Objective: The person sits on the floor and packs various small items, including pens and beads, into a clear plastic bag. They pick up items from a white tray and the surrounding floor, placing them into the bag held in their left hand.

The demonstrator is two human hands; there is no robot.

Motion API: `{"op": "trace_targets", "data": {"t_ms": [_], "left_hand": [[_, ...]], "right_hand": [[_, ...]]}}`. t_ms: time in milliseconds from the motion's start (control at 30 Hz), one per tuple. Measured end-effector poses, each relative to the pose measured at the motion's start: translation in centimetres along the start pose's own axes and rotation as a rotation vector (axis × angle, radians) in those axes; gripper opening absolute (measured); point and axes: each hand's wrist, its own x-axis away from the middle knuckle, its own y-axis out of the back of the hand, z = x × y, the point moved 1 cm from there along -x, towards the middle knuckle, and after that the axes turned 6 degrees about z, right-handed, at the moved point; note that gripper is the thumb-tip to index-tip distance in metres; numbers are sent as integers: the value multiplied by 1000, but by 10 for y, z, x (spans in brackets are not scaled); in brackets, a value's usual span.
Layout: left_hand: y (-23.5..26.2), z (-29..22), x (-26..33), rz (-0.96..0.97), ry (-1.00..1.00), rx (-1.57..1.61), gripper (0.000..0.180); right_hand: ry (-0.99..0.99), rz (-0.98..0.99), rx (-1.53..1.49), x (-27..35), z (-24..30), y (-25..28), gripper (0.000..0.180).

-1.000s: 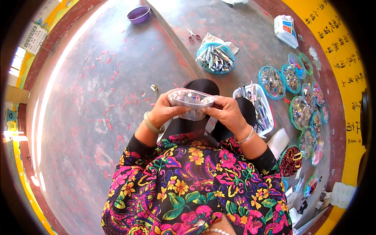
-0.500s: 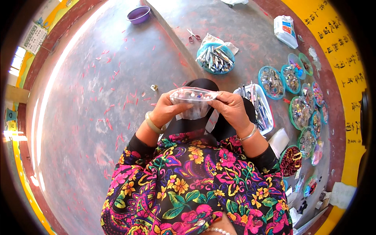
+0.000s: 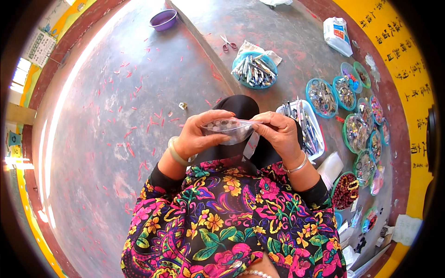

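A small clear plastic bag [image 3: 228, 130] with several small pale round beads inside is held up in front of me, above my lap. My left hand [image 3: 198, 135] grips its left end with thumb and fingers curled round the top edge. My right hand [image 3: 277, 132] pinches the right end of the bag's top edge. A pale bangle sits on my left wrist and a thin bracelet on my right. My flowered sleeves and black trousers lie below the hands.
A white tray [image 3: 314, 121] of pens lies just right of my hands. Round blue bowls [image 3: 321, 96] of small items line the right side, a blue bowl of pens [image 3: 254, 70] sits ahead with scissors [image 3: 227, 43] near it. A purple bowl [image 3: 163, 19] stands far off. Red scraps dot the floor.
The bag has flattened and its top edge has come together between my two hands. Both hands stay in place in front of me.
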Motion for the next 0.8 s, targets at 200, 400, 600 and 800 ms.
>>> {"op": "trace_targets", "data": {"t_ms": [200,400,600,800], "left_hand": [[-9,-22,-7,-82,89,-26,32],[-14,-36,-15,-132,242,-38,23],[-16,-41,-22,-28,281,-23,33],[-32,-40,-24,-42,-65,-508,37]], "right_hand": [[20,-26,-24,3,-2,2,6],[64,-4,46,4,-1,6,7],[146,-16,40,7,2,8,8],[168,-30,68,7,-4,9,7]]}}
